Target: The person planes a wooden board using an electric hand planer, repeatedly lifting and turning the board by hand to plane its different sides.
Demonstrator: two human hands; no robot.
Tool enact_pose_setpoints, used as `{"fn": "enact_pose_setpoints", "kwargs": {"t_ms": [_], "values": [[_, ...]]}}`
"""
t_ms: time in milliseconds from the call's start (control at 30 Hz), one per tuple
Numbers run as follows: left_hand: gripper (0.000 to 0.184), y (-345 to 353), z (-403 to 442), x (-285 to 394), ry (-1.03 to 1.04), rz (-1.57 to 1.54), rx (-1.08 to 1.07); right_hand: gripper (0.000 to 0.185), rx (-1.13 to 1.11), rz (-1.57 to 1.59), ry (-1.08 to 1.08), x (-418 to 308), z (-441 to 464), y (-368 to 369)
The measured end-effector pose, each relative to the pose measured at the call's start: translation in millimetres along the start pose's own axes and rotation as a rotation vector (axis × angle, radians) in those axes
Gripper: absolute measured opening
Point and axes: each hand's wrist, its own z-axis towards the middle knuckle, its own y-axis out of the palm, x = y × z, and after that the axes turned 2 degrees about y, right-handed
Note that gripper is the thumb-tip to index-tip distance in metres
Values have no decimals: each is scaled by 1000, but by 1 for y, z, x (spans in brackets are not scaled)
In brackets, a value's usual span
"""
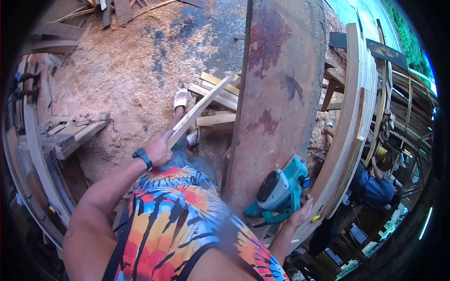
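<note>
My left hand (158, 149), with a dark watch on its wrist, is closed around the lower end of a long, narrow wooden strip (201, 106). The strip slants up and right, its far end over several short wood pieces (216, 120). On the wide stained workbench board (286, 70) rests a teal power planer (281, 189). My right hand (301, 214) is just right of the planer, by the edge of the long stacked planks (344, 140), its fingers apart and nothing visible in them.
Wood shavings (117, 70) cover the ground. A low wooden frame (82, 136) and long curved boards (37, 150) stand at the left. A crouching person in blue (377, 189) is at the right, beyond the planks. More lumber lies at the top left.
</note>
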Motion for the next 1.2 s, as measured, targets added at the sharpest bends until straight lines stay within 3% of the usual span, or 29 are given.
{"fn": "enact_pose_setpoints", "kwargs": {"t_ms": [67, 200, 233, 333, 500, 600, 733, 867, 967, 1000, 1100, 1133, 1200], "values": [[85, 3, -38, 18, -150, 56, 41, 55, -2, 83, 21, 2, 0, 1], [84, 29, -85, 34, -225, 27, 287, 58, -80, 99, -45, 6, 5, -1], [83, 36, -93, 32, -118, 37, 410, 58, -80, 98, -77, 9, 6, -1], [82, 33, -109, 55, -121, 4, 541, 59, -83, 69, -138, 6, 5, 3], [84, 12, -124, 97, 72, -79, 673, 60, -61, 98, -219, 19, 18, 8], [82, 0, -124, 134, 370, -531, 590, 59, -100, 213, -187, 7, 5, 7], [83, -16, -92, 164, 478, -1329, 47, 59, -77, 240, -228, 9, 4, 6], [68, -3, -43, 209, 429, -1560, -69, 56, -46, 326, -259, 24, 14, 19], [57, -5, -19, 240, 353, -1487, -34, 48, 33, 365, -297, 26, 11, 19], [53, -9, -17, 252, 375, -1357, 111, 48, 63, 313, -303, 32, 14, 19], [47, -26, 22, 262, 392, -1577, -19, 48, 153, 230, -303, 26, 8, 19], [44, -33, 32, 271, 361, -1602, 62, 48, 175, 219, -308, 27, 9, 19], [46, -55, 49, 278, 306, -1570, -13, 48, 211, 192, -308, 25, 6, 20]]}}
